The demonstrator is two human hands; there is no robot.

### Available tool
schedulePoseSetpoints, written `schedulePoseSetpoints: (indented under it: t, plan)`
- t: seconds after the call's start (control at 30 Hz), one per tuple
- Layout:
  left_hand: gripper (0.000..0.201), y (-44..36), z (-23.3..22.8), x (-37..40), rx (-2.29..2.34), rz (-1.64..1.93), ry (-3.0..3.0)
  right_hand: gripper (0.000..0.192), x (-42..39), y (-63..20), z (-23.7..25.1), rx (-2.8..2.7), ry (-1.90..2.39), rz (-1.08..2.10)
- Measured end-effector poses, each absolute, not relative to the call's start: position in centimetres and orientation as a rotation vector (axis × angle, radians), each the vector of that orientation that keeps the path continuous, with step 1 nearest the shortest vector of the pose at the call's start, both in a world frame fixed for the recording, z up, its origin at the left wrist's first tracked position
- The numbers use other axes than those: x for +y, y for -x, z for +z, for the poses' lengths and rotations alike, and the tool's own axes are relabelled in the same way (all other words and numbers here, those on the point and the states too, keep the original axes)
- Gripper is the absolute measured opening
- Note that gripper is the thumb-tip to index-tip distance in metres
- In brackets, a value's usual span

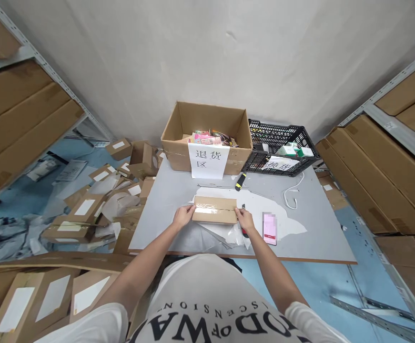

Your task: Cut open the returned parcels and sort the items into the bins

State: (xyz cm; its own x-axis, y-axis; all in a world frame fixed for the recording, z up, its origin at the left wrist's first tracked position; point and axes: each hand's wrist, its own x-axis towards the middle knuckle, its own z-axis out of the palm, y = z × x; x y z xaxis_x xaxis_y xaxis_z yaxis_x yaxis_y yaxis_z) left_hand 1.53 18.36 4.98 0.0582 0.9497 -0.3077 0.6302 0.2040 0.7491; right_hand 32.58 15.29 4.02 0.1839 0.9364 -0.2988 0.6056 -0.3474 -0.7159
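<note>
A small flat cardboard parcel [215, 208], taped along its top, lies on the grey table [321, 224] in front of me. My left hand [183, 216] grips its left end. My right hand [245, 219] grips its right end, and a dark tool with a red part pokes out beside that hand. Crumpled white plastic wrapping [282, 216] lies under and around the parcel. A pink phone [269, 228] lies just right of my right hand.
At the table's back stand an open cardboard box [207, 128] with colourful packs and a paper sign, and a black plastic crate [282, 143]. A yellow-black cutter [240, 181] and a white cable [293, 195] lie nearby. Many labelled parcels [86, 209] are heaped at left. Shelves with cartons flank both sides.
</note>
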Motion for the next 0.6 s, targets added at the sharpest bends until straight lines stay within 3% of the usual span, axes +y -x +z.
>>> schedulePoseSetpoints:
  t: [0.17,0.27,0.37,0.6]
  plan:
    - [0.049,-0.3,2.2,16.5,1.573,0.567,-1.397,0.048,12.4,-33.6,1.0,-1.278,1.915,1.108]
    - [0.066,-0.3,0.5,15.3,1.465,0.6,-1.308,0.064,11.2,-33.5,0.0,-1.427,1.852,1.143]
    - [0.068,-1.1,-0.2,14.8,1.408,0.644,-1.282,0.079,11.2,-32.6,0.1,-1.507,1.855,1.154]
    - [0.043,-2.2,0.4,15.6,1.427,0.668,-1.407,0.052,12.5,-31.1,1.3,-1.507,1.877,1.133]
